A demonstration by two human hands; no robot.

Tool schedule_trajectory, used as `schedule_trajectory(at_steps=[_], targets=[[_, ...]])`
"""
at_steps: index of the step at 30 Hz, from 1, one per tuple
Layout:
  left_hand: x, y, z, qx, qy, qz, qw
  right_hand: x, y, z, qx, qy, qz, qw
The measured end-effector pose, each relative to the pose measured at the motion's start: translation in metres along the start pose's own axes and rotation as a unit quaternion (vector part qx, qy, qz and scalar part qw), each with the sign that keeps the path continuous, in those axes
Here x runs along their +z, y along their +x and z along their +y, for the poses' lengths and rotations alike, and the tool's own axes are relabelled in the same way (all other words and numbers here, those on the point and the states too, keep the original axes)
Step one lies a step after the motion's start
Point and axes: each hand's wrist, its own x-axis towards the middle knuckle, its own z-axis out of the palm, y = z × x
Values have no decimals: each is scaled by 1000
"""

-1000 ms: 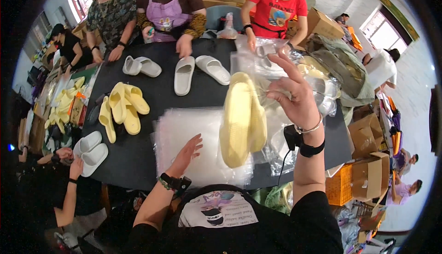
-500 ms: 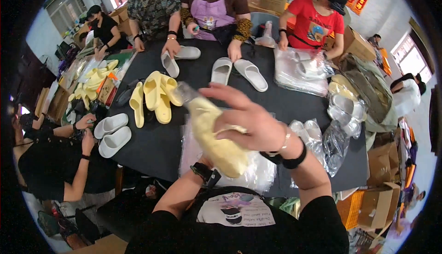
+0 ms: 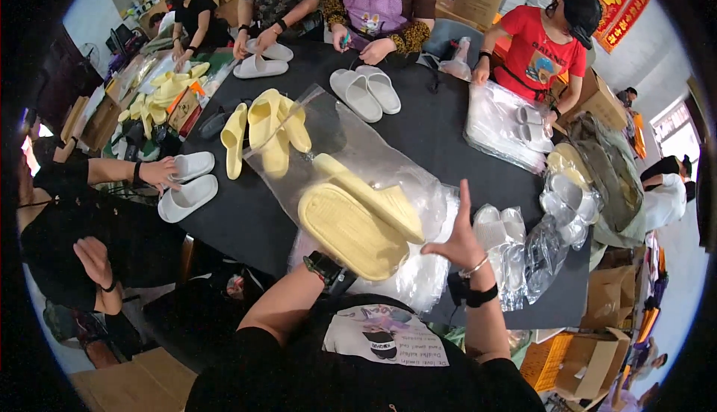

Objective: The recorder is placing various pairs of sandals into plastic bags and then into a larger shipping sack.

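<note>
A pair of yellow slippers [image 3: 351, 225] is raised in front of me, soles showing, partly within a long clear plastic bag [image 3: 351, 132]. The bag's loose end stretches toward the far left. My left hand is hidden behind the pair and appears to hold it from below; only my wrist with a dark watch [image 3: 323, 266] shows. Just right of the slippers, my right hand [image 3: 459, 240] is open, thumb and fingers spread, with nothing in it. Under the slippers lies a stack of clear bags [image 3: 407, 285] on the black table [image 3: 433, 139].
More yellow slippers [image 3: 269, 128] lie far left. Grey slippers [image 3: 187, 188] are by a co-worker's hand at left; another grey pair [image 3: 366, 91] is across the table. Bagged grey slippers [image 3: 500, 240] lie at right. A person in red [image 3: 541, 50] handles a bag stack [image 3: 497, 125].
The bag has gone from bunched around the slippers to spread out toward the far left. My right hand has left the slippers, moved right and opened. Across the table, grey slippers have been shifted.
</note>
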Motion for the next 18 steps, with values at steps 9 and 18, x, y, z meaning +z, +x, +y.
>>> schedule_trajectory(at_steps=[9,18], targets=[[-4,0,9,-37,-58,-20,997,22,-14,3,162,247,-45,954],[6,9,37,24,-30,66,997,-2,-13,24,76,67,171,980]])
